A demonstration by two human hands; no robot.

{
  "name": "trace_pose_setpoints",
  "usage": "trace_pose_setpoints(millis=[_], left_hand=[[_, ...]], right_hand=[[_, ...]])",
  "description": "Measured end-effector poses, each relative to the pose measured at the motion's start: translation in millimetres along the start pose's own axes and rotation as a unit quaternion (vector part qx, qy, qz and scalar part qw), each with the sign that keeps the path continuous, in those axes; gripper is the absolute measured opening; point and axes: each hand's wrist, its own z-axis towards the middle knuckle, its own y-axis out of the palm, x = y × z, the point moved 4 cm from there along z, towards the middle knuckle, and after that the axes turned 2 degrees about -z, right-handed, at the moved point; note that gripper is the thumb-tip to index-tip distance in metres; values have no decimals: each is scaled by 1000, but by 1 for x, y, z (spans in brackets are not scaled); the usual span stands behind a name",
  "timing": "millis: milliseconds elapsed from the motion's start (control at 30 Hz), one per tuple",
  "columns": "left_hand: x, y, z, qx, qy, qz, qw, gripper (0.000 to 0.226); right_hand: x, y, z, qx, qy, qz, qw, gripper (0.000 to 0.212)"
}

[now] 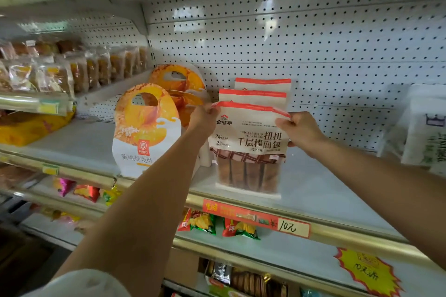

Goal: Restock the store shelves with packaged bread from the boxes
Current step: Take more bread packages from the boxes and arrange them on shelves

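Note:
A white and red bag of twisted stick bread stands upright on the white middle shelf. My left hand pinches its top left corner, and my right hand grips its top right corner. Two more bags of the same bread stand in a row right behind it, only their red-edged tops showing. No boxes are in view.
Orange and white handle bags stand to the left on the same shelf. A white package stands at the far right. Wrapped pastries fill the upper left shelf. Snack packets lie below a 10 yuan price strip.

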Motion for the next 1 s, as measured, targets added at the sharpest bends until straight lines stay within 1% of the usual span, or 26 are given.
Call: trace_pose_setpoints(millis=[67,167,300,400,467,533,600,633,667,733,767,867,1000], left_hand=[[-7,3,2,2,-7,-6,1000,25],[-8,6,3,6,-11,-6,1000,27],[-2,8,-2,0,-22,-15,1000,22],[-4,8,-5,-4,-25,-33,999,10],[-6,6,-7,-9,-32,-49,998,12],[-8,2,-9,-7,-38,-68,997,9],[-9,-5,-15,14,-44,-74,996,10],[-12,-9,-18,28,-49,-85,995,12],[-15,-13,-24,38,-60,-101,992,19],[-21,-20,-34,56,-72,-138,986,32],[-26,-24,-40,65,-75,-155,983,34],[-36,-38,-60,91,-85,-196,973,26],[-60,-50,-90,104,-100,-244,959,21]], right_hand=[[6,5,3,-5,13,-8,1000,13],[11,7,9,-12,26,-18,999,21],[11,5,14,-12,39,-25,999,23],[11,4,15,-5,27,-41,999,21],[8,3,13,1,9,-45,999,22],[2,2,9,10,-29,-56,998,32],[-7,0,4,44,-88,-114,989,43],[-12,0,1,65,-125,-151,979,46],[-19,0,-3,84,-171,-180,965,45],[-32,6,-9,99,-260,-202,939,40],[-37,12,-11,94,-290,-199,931,37],[-49,35,-23,48,-356,-181,916,33],[-49,72,-41,-61,-378,-148,912,27]])
